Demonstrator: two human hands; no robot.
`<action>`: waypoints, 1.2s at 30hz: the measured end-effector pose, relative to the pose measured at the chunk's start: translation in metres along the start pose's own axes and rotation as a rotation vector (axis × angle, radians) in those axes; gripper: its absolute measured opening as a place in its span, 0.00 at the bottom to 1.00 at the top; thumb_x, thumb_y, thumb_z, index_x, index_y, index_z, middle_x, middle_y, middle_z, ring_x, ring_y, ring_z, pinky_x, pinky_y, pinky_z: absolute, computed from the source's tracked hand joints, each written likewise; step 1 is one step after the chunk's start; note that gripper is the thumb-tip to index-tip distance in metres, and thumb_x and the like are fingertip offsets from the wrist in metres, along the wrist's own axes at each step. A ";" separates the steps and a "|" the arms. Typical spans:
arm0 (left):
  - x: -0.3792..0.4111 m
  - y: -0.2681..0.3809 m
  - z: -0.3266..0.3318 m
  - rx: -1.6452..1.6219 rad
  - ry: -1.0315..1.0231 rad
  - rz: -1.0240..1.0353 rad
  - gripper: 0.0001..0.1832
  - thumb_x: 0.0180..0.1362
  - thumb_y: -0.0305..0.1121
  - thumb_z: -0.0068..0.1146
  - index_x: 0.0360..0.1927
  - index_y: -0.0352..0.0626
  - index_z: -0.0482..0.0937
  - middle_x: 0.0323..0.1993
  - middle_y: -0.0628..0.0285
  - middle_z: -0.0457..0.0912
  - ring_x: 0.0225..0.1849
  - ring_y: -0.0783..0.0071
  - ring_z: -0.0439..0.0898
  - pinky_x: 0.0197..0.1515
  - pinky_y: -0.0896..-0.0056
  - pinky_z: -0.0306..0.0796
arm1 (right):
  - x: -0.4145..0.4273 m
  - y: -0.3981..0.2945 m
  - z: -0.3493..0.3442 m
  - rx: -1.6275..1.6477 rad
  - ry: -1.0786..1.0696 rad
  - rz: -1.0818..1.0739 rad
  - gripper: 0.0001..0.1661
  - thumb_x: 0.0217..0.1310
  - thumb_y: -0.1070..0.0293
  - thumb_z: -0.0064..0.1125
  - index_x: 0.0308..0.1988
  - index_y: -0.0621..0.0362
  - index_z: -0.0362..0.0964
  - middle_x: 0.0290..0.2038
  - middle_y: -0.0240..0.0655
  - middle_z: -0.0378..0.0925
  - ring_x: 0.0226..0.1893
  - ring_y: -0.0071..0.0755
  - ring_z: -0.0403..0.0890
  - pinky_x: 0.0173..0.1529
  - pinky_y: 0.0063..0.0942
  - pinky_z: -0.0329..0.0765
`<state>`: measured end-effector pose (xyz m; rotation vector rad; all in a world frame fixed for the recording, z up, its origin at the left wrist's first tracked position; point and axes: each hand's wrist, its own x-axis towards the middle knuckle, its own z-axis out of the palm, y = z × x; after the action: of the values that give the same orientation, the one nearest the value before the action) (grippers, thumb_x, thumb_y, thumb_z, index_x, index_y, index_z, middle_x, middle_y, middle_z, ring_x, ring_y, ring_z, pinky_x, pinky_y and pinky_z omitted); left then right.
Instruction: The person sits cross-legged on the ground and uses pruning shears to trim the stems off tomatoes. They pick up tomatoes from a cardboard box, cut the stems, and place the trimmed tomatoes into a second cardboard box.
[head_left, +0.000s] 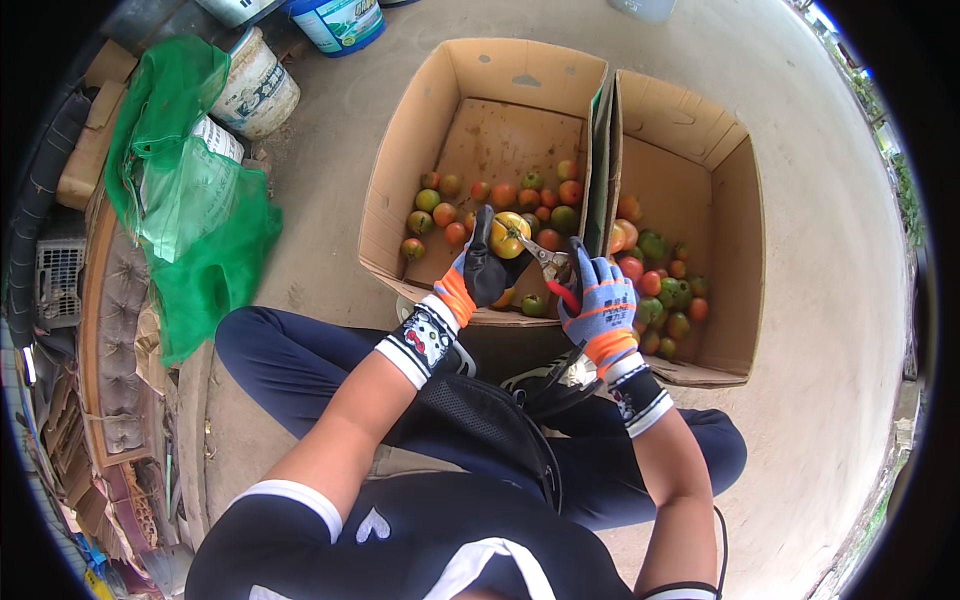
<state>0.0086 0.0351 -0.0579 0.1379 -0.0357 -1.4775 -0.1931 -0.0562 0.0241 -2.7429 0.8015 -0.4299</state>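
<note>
A yellow-orange tomato (509, 235) rests in my gloved left hand (486, 266), its stem end facing up. My right hand (600, 296), in a blue and orange work glove, grips a pair of pruning shears (551, 262) with red handles. The metal tips of the shears reach the tomato near its stem; whether the blades touch the stem is too small to tell. Both hands are above the near side of the left cardboard box (409, 157). Green, orange and red tomatoes (504, 196) lie on that box's floor, some hidden behind my hands.
A second cardboard box (731, 187) stands close on the right with more mixed-colour tomatoes (652, 245). Green mesh netting (217, 270), a dirty white bucket (259, 86) and a blue bucket (337, 26) are at the left. My crossed legs (292, 352) border the boxes' near side.
</note>
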 end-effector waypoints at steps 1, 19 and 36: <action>0.001 -0.002 -0.001 -0.233 0.032 -0.042 0.23 0.70 0.46 0.49 0.59 0.40 0.70 0.54 0.60 0.78 0.55 0.69 0.76 0.65 0.67 0.68 | 0.000 0.001 0.000 -0.009 -0.017 0.009 0.52 0.40 0.64 0.67 0.68 0.48 0.58 0.39 0.39 0.72 0.43 0.47 0.74 0.44 0.40 0.72; -0.005 0.000 -0.015 -3.436 0.244 -1.131 0.34 0.63 0.24 0.58 0.69 0.42 0.55 0.53 0.62 0.77 0.52 0.72 0.76 0.63 0.69 0.66 | 0.001 0.005 0.002 0.008 -0.008 -0.028 0.51 0.41 0.64 0.68 0.68 0.49 0.59 0.38 0.38 0.73 0.42 0.48 0.75 0.42 0.43 0.75; -0.009 -0.007 -0.027 -3.348 0.158 -1.089 0.32 0.65 0.27 0.56 0.69 0.47 0.55 0.52 0.62 0.77 0.57 0.68 0.74 0.69 0.61 0.59 | 0.005 0.007 0.006 0.040 -0.071 -0.041 0.48 0.43 0.63 0.68 0.67 0.47 0.61 0.39 0.37 0.73 0.40 0.46 0.76 0.41 0.41 0.75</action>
<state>0.0036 0.0449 -0.0848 1.7777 -1.8244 0.2888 -0.1904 -0.0642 0.0174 -2.7251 0.7121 -0.3502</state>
